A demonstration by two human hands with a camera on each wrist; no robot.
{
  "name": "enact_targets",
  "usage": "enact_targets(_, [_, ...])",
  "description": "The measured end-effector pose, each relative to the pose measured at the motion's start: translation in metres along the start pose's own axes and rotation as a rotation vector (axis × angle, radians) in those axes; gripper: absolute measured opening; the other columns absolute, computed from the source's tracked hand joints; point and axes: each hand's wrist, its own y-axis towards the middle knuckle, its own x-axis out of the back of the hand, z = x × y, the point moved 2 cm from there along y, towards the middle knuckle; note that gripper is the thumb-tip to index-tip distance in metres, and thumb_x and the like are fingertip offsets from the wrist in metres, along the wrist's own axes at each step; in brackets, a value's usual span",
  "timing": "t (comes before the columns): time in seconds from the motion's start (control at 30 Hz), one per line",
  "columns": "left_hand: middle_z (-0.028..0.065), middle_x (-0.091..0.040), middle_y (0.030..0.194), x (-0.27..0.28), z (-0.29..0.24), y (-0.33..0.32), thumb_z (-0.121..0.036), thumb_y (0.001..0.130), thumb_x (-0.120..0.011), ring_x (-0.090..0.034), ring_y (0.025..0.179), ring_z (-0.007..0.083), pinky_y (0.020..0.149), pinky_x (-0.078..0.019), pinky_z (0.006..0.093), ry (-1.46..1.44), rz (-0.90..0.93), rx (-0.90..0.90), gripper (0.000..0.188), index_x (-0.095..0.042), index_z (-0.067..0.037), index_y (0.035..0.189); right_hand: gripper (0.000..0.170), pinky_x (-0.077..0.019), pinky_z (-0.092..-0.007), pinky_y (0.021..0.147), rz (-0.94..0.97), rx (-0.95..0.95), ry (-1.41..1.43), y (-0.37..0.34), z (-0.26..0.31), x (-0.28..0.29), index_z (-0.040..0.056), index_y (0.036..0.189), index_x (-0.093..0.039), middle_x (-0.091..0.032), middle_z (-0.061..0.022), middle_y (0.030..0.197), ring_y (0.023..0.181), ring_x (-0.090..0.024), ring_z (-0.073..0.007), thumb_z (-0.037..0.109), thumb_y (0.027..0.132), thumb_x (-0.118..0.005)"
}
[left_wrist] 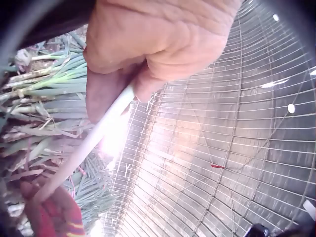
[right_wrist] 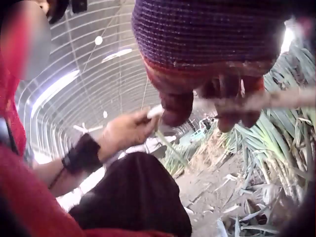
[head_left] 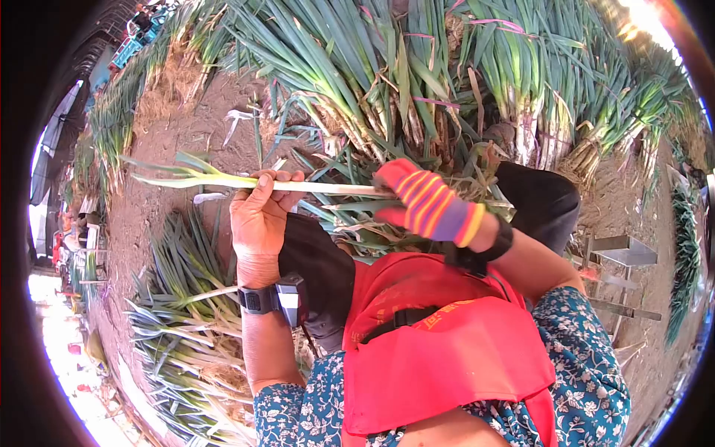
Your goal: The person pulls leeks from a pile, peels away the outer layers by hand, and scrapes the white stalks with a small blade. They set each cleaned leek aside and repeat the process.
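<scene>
A long green onion [head_left: 342, 188] lies crosswise in front of the red apron, its leafy end to the left and its white shaft to the right. The bare left hand [head_left: 261, 212] pinches it between thumb and fingers where the green begins to fork. At the other end, the right hand [head_left: 432, 200], in a striped knitted glove, has its fingers curled round the shaft. From the left wrist, the pale shaft [left_wrist: 86, 145] slants down to the gloved fingers [left_wrist: 61, 212]. A blurred, brownish stretch of stalk [right_wrist: 281, 100] passes behind the glove's fingertips in the right wrist view.
Tied bundles of green onions [head_left: 521, 82] stand across the back. A loose pile [head_left: 194, 328] lies left of the person, and leaves and stalks [head_left: 372, 223] lie between the knees. A metal stand [head_left: 625, 251] is at the right on bare soil [head_left: 171, 149].
</scene>
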Motion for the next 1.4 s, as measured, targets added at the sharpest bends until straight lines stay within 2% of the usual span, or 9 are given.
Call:
enact_targets(0.3, [0.0167, -0.063, 0.087, -0.026, 0.041, -0.019, -0.003, 0.085, -0.058, -0.064, 0.088, 0.0337, 0.074, -0.0569, 0.0414, -0.033, 0.088, 0.098, 0.008, -0.055, 0.000, 0.092, 0.018, -0.0476, -0.0321, 0.059, 0.070, 0.106, 0.258, 0.009, 0.014, -0.003, -0.0013, 0.090, -0.061, -0.061, -0.0123, 0.078, 0.067, -0.060, -0.0250, 0.005, 0.074, -0.068])
enact_targets(0.37, [0.0144, -0.062, 0.089, -0.023, 0.043, -0.022, -0.005, 0.085, -0.058, -0.063, 0.092, 0.0344, 0.079, -0.0557, 0.0438, -0.084, 0.187, 0.135, 0.010, -0.056, -0.001, 0.094, 0.014, -0.0461, -0.0271, 0.054, 0.321, -0.511, 0.892, 0.005, 0.010, 0.000, -0.0022, 0.089, -0.062, -0.062, -0.0078, 0.072, 0.062, -0.060, -0.0138, 0.008, 0.079, -0.066])
enact_targets(0.5, [0.0157, -0.062, 0.089, -0.017, 0.046, -0.023, -0.002, 0.084, -0.058, -0.062, 0.094, 0.0352, 0.081, -0.0544, 0.0446, -0.111, 0.265, 0.103, 0.011, -0.056, -0.001, 0.095, 0.013, -0.0425, -0.0252, 0.046, 0.284, -0.547, 1.065, 0.003, 0.003, -0.002, -0.0012, 0.085, -0.065, -0.060, -0.0069, 0.061, 0.052, -0.057, -0.0101, 0.010, 0.082, -0.060])
enact_targets(0.63, [0.0164, -0.062, 0.091, -0.017, 0.047, -0.021, -0.001, 0.084, -0.057, -0.062, 0.094, 0.0352, 0.082, -0.0538, 0.0451, -0.054, 0.268, 0.108, 0.010, -0.056, -0.002, 0.094, 0.012, -0.0432, -0.0275, 0.046, 0.244, -0.500, 0.739, 0.007, 0.009, 0.000, -0.0005, 0.077, -0.061, -0.057, -0.0073, 0.060, 0.053, -0.058, -0.0147, 0.010, 0.082, -0.057])
enact_targets(0.67, [0.0164, -0.062, 0.091, -0.018, 0.048, -0.022, -0.001, 0.084, -0.057, -0.062, 0.094, 0.0352, 0.082, -0.0538, 0.0451, -0.055, 0.271, 0.111, 0.010, -0.056, -0.002, 0.094, 0.009, -0.0422, -0.0319, 0.046, 0.092, 0.104, 0.161, 0.006, -0.004, -0.008, 0.0025, 0.071, -0.055, -0.051, -0.0047, 0.059, 0.056, -0.056, -0.0183, 0.007, 0.079, -0.056])
enact_targets(0.77, [0.0171, -0.063, 0.091, -0.013, 0.037, -0.021, -0.001, 0.084, -0.057, -0.063, 0.092, 0.0353, 0.079, -0.0550, 0.0454, 0.004, 0.186, 0.002, 0.010, -0.056, -0.001, 0.094, 0.010, -0.0418, -0.0354, 0.048, 0.066, 0.211, -0.725, -0.022, -0.056, -0.031, 0.0069, 0.069, -0.049, -0.048, -0.0030, 0.060, 0.058, -0.053, -0.0202, 0.007, 0.077, -0.053])
enact_targets(1.0, [0.0176, -0.063, 0.084, 0.013, 0.009, -0.016, -0.001, 0.084, -0.057, -0.065, 0.081, 0.0330, 0.069, -0.0583, 0.0417, 0.075, -0.123, -0.086, 0.006, -0.056, 0.004, 0.087, 0.019, -0.0482, -0.0413, 0.062, 0.404, -0.590, -0.717, -0.107, -0.184, 0.003, 0.0079, 0.077, -0.059, -0.062, -0.0153, 0.078, 0.073, -0.060, -0.0348, 0.027, 0.077, -0.057])
enact_targets(1.2, [0.0172, -0.063, 0.080, 0.002, 0.035, -0.005, -0.001, 0.083, -0.059, -0.066, 0.075, 0.0310, 0.063, -0.0588, 0.0401, 0.099, -0.246, -0.124, 0.008, -0.056, 0.005, 0.086, 0.041, -0.0480, -0.0430, 0.077, -0.120, -0.239, -0.434, -0.030, -0.068, 0.041, 0.0031, 0.107, -0.057, -0.062, -0.0194, 0.100, 0.094, -0.058, -0.0369, 0.031, 0.077, -0.065])
enact_targets(1.4, [0.0136, -0.063, 0.073, -0.027, 0.073, -0.009, -0.003, 0.080, -0.065, -0.065, 0.067, 0.0230, 0.059, -0.0562, 0.0332, 0.249, -0.370, -0.130, 0.011, -0.058, 0.003, 0.086, 0.068, -0.0466, -0.0420, 0.069, -0.008, 0.038, -0.385, 0.036, 0.028, -0.036, -0.0037, 0.133, -0.029, -0.054, -0.0213, 0.110, 0.089, -0.060, -0.0309, 0.019, 0.075, -0.056])
